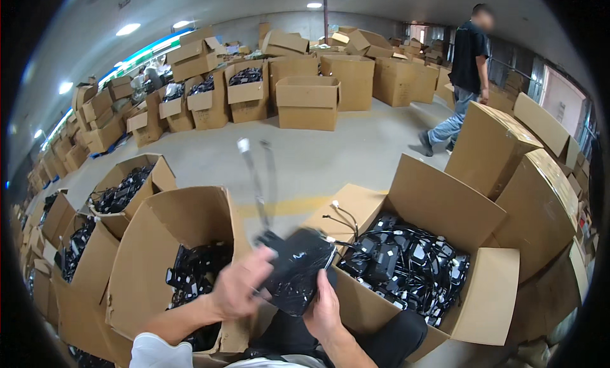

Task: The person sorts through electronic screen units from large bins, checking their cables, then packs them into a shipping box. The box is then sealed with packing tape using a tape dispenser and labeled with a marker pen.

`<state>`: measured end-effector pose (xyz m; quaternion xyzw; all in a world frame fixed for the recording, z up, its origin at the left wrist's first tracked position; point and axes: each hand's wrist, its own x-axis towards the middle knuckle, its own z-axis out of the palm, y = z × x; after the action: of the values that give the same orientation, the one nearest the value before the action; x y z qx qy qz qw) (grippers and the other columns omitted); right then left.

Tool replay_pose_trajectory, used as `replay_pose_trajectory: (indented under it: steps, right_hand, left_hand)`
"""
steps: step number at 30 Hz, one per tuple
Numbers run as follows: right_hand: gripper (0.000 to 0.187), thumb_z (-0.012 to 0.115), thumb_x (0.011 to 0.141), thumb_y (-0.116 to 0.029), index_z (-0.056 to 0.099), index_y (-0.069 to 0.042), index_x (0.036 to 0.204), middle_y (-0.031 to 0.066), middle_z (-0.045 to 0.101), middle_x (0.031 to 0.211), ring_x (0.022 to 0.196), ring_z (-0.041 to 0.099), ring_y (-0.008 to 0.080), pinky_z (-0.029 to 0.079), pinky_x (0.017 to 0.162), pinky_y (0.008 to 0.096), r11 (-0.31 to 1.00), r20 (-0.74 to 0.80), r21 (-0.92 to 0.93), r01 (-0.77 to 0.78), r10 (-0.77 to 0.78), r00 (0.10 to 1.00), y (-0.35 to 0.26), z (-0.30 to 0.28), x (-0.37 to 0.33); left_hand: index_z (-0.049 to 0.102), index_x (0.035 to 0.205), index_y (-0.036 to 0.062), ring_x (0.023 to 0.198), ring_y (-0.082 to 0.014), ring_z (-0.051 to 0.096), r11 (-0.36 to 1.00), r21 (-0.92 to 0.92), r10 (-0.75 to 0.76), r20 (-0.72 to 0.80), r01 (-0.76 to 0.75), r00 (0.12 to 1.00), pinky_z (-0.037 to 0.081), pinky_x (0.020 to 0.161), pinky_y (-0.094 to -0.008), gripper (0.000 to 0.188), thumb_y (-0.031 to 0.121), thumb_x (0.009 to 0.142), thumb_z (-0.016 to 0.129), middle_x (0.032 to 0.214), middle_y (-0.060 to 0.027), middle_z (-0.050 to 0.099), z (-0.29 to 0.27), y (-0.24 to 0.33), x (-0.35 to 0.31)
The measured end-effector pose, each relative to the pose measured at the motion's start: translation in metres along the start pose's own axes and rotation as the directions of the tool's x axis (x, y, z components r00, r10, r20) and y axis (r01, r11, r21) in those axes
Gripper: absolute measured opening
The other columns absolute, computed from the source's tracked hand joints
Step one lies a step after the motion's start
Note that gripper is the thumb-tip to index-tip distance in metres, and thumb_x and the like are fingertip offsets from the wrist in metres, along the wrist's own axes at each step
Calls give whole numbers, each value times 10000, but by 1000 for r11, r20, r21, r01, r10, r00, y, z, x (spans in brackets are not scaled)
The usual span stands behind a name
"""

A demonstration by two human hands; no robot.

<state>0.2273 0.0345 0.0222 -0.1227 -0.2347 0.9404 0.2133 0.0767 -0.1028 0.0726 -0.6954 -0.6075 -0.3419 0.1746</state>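
A black, flat, box-shaped device (pixel 300 266) with a glossy surface is up in front of me, between two open cartons. My right hand (pixel 324 307) grips its lower right edge, thumb along the side. My left hand (pixel 244 282) is at the device's left side, smeared by motion, so its grip cannot be made out. Above it rise blurred dark cables ending in a white connector (pixel 243 145). To the right, a carton (pixel 438 206) holds a heap of similar black devices (pixel 406 260) with cables. The left carton (pixel 171 222) has more black pieces (pixel 200 266) inside.
More filled cartons (pixel 130 187) stand at the left. Tall closed cartons (pixel 492 149) rise at the right. Across the grey floor (pixel 222 155), a row of large cartons (pixel 308 104) lines the far side. A person (pixel 467 69) in a dark shirt walks at the far right.
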Motion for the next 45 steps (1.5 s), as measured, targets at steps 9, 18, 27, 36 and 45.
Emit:
replay_pose_trajectory:
  steps: [9, 18, 27, 36, 45]
  right_hand:
    - [717, 539, 1000, -458, 301, 7, 1491, 167, 485, 1386, 1175, 564, 201, 447, 1005, 340, 856, 268, -381, 348, -258, 928, -37, -34, -59]
    - [878, 842, 778, -334, 377, 55, 1413, 158, 555, 1275, 1112, 585, 279, 458, 993, 383, 353, -15, -744, 567, -857, 515, -57, -48, -42]
    - [584, 815, 780, -340, 548, 56, 1116, 212, 596, 1045, 895, 626, 296, 517, 787, 371, 239, 4, -916, 321, -798, 603, -75, -61, -32]
    - [596, 761, 875, -232, 421, 40, 1283, 99, 600, 1095, 986, 573, 150, 474, 904, 291, 472, -78, -543, 694, -852, 518, -136, -64, -21]
    - [601, 786, 845, -292, 513, 50, 1257, 92, 645, 1078, 945, 628, 144, 531, 849, 292, 658, -284, -700, 275, -611, 739, -204, -208, -40]
  left_hand:
    - [518, 1270, -11, 1141, -375, 603, 938, -345, 7, -58, -27, 998, 510, 950, -437, 594, 198, 794, 806, 1279, -231, 566, 58, 17, 47]
    - [435, 1367, 41, 1194, -245, 575, -260, -757, -402, 649, 599, 645, 506, 990, -420, 563, 317, 936, 669, 1285, -123, 574, 95, 28, 47]
    - [558, 1248, 27, 1159, -244, 602, -324, -694, -637, 662, 642, 394, 471, 1022, -396, 499, 435, 1008, 400, 1253, -137, 623, 126, 11, 34]
    - [387, 1436, 25, 1171, -246, 560, -329, -611, -127, 784, 720, 608, 454, 1020, -376, 752, 556, 936, 572, 1265, -142, 589, 156, 5, 110]
    - [662, 1072, 13, 820, -216, 663, 879, -397, -12, 537, 265, 843, 531, 748, -377, 279, 94, 814, 731, 858, -77, 659, 254, -48, 182]
